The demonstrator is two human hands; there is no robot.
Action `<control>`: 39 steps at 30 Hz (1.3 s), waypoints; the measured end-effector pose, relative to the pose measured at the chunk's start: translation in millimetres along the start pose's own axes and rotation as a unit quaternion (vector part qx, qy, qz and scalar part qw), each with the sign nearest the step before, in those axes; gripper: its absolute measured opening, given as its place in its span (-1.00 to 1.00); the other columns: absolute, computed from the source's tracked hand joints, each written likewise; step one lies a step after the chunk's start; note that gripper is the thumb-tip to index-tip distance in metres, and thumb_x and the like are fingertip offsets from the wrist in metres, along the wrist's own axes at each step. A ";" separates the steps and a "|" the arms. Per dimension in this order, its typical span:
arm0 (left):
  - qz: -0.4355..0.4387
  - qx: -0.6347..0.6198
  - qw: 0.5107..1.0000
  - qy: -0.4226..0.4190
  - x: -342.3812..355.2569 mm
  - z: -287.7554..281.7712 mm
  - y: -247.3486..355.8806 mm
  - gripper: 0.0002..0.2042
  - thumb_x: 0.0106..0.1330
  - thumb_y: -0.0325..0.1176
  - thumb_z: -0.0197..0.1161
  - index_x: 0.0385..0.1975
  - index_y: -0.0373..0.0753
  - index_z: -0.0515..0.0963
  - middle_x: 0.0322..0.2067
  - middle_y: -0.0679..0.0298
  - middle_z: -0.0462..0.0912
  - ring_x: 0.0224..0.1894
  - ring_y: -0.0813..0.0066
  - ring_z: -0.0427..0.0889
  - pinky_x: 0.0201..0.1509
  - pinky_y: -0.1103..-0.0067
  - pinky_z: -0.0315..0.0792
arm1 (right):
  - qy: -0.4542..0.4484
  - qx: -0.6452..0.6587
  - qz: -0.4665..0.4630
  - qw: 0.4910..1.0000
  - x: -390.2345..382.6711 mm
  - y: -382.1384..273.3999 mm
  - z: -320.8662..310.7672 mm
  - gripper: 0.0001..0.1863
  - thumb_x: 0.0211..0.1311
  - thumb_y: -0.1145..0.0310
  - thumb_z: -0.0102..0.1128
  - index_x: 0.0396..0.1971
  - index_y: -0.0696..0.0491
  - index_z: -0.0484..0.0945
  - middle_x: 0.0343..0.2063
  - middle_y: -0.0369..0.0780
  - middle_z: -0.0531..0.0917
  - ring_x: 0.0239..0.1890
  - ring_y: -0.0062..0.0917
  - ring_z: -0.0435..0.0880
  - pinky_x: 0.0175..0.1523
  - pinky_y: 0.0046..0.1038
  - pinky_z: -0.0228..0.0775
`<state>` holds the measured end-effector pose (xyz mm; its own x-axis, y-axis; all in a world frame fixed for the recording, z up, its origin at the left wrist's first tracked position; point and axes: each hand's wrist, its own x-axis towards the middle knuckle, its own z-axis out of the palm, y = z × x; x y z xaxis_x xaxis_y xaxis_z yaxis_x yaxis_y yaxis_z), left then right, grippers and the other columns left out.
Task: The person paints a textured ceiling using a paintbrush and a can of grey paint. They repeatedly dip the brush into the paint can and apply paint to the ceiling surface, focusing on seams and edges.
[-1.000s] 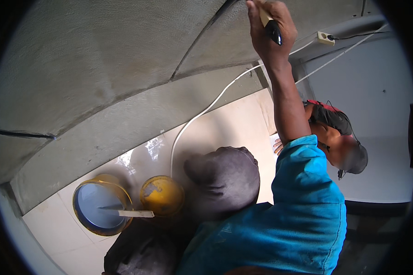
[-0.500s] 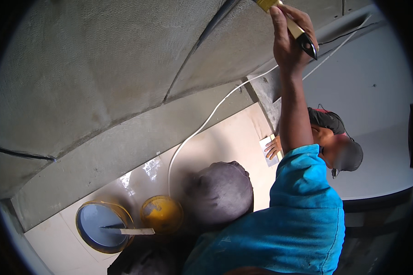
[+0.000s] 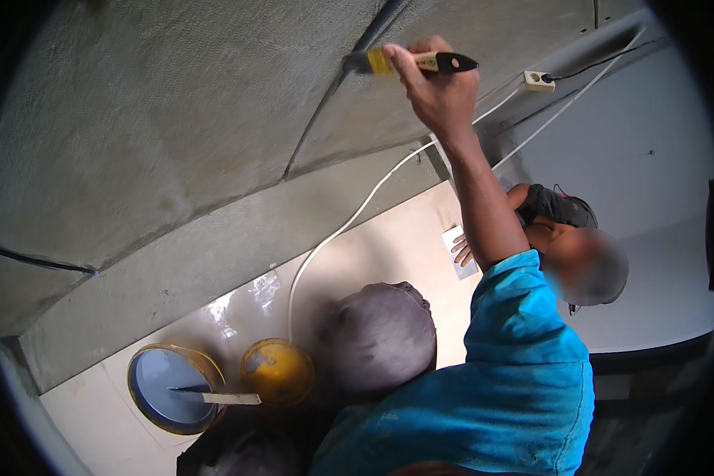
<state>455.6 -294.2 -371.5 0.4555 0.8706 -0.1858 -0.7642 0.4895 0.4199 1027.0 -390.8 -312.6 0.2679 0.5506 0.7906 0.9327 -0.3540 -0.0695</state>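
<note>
A flat paintbrush (image 3: 430, 62) is in my right hand (image 3: 444, 94), fingers closed around its wooden, black-tipped handle. Its yellow ferrule and dark bristles point left, and the bristles lie over a dark grey strip (image 3: 377, 32) running down the rough grey wall (image 3: 166, 103); they appear to touch it. My right arm, in a blue sleeve, reaches up from the lower right. Low at the left, a yellow-rimmed bucket (image 3: 155, 385) holds grey-blue paint, with a flat wooden stick (image 3: 234, 399) leaning out of it. My left hand does not show.
A round yellow lid or container (image 3: 282, 373) stands beside the bucket, near my knee (image 3: 385, 337). A white cable (image 3: 357, 214) crosses the floor to a socket block (image 3: 539, 80). At the right crouches another person (image 3: 559, 210), one hand on a white sheet (image 3: 462, 258).
My right hand has moved left and down with the paintbrush, bringing the bristles onto the dark strip. The brush has turned closer to level. The socket block is now uncovered.
</note>
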 end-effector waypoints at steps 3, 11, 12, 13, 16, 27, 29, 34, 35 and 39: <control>-0.020 0.001 1.000 -0.004 -2.4 6.1 -2.5 -0.71 0.60 -0.09 -0.13 -0.16 -0.17 0.42 -0.60 0.40 0.28 -0.56 0.55 0.22 -0.25 0.46 0.35 | 0.086 0.100 0.096 0.987 32.4 -1.2 -4.2 -0.77 0.36 0.27 0.31 -0.28 0.16 0.62 -0.51 -0.19 0.65 -0.53 -0.60 0.67 -0.48 -0.55 0.53; -0.011 0.062 0.995 0.075 -2.9 15.0 4.0 -0.76 0.55 -0.13 0.01 -0.23 -0.17 0.46 -0.61 0.40 0.28 -0.55 0.54 0.25 -0.32 0.50 0.34 | 0.283 0.481 0.210 0.803 -45.0 -6.7 87.1 -0.73 0.43 0.32 0.21 -0.11 0.24 0.58 -0.43 -0.09 0.70 -0.42 -0.50 0.73 -0.30 -0.47 0.63; 0.000 0.070 0.994 0.082 -0.5 18.7 3.0 -0.76 0.55 -0.15 0.02 -0.25 -0.18 0.46 -0.61 0.40 0.29 -0.56 0.54 0.25 -0.34 0.51 0.33 | 0.263 0.493 0.239 0.794 -75.6 -2.2 103.8 -0.75 0.41 0.41 0.19 -0.07 0.28 0.55 -0.36 -0.04 0.70 -0.38 -0.47 0.75 -0.26 -0.47 0.66; 0.013 0.079 0.993 0.087 2.0 21.4 1.4 -0.76 0.54 -0.17 0.03 -0.27 -0.20 0.46 -0.61 0.39 0.29 -0.58 0.54 0.25 -0.36 0.52 0.31 | 0.244 0.507 0.266 0.783 -103.4 2.7 120.0 -0.75 0.39 0.51 0.17 -0.02 0.32 0.53 -0.29 0.02 0.71 -0.34 -0.44 0.76 -0.23 -0.46 0.70; 0.072 0.099 0.985 0.121 5.9 37.7 -11.7 -0.79 0.53 -0.28 0.03 -0.33 -0.27 0.45 -0.63 0.35 0.31 -0.63 0.54 0.24 -0.40 0.56 0.27 | 0.166 0.512 0.349 0.767 -171.9 5.2 154.6 -0.69 0.44 0.40 0.17 0.03 0.29 0.51 -0.31 -0.02 0.71 -0.32 -0.45 0.75 -0.19 -0.45 0.66; 0.061 0.153 0.984 0.070 25.6 6.1 4.1 -0.74 0.61 -0.31 -0.16 -0.26 -0.33 0.40 -0.59 0.37 0.24 -0.63 0.59 0.12 -0.40 0.57 0.20 | 0.195 0.365 0.077 0.907 -93.2 49.9 125.0 -0.85 0.25 0.31 0.38 -0.27 0.06 0.74 -0.38 -0.23 0.78 -0.40 -0.59 0.76 -0.36 -0.52 0.60; 0.034 0.156 0.984 0.074 51.2 10.4 -10.4 -0.74 0.60 -0.31 -0.14 -0.26 -0.33 0.41 -0.59 0.37 0.23 -0.63 0.58 0.12 -0.38 0.55 0.22 | 0.245 0.423 0.119 0.864 -69.2 60.3 95.0 -0.85 0.26 0.32 0.38 -0.25 0.06 0.74 -0.37 -0.21 0.78 -0.40 -0.60 0.77 -0.37 -0.56 0.61; 0.021 0.152 0.985 0.081 50.4 21.2 -22.9 -0.73 0.60 -0.30 -0.13 -0.25 -0.36 0.43 -0.59 0.36 0.24 -0.63 0.54 0.14 -0.33 0.51 0.25 | 0.207 0.614 0.250 0.719 -139.9 38.1 134.9 -0.82 0.37 0.44 0.25 -0.13 0.18 0.68 -0.29 -0.11 0.75 -0.32 -0.55 0.77 -0.26 -0.51 0.68; 0.020 0.161 0.984 0.074 49.3 20.1 -20.2 -0.72 0.60 -0.29 -0.13 -0.24 -0.36 0.44 -0.58 0.34 0.28 -0.62 0.54 0.17 -0.33 0.53 0.25 | 0.154 0.602 0.288 0.729 -166.9 37.7 145.7 -0.82 0.37 0.44 0.25 -0.11 0.17 0.68 -0.29 -0.11 0.75 -0.32 -0.56 0.76 -0.27 -0.53 0.67; 0.033 0.181 0.980 0.081 43.8 20.8 -17.2 -0.73 0.59 -0.31 -0.09 -0.25 -0.37 0.45 -0.57 0.32 0.31 -0.61 0.54 0.20 -0.33 0.55 0.26 | 0.083 0.485 0.241 0.837 -185.3 65.7 135.9 -0.82 0.36 0.40 0.27 -0.11 0.12 0.70 -0.30 -0.15 0.76 -0.33 -0.60 0.75 -0.26 -0.59 0.64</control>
<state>498.2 -265.5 -368.4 0.3095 0.9105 -0.2742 -0.5640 0.4079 0.7180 1071.4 -413.3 -546.4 0.7073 0.3791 0.5967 0.5052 0.3193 -0.8017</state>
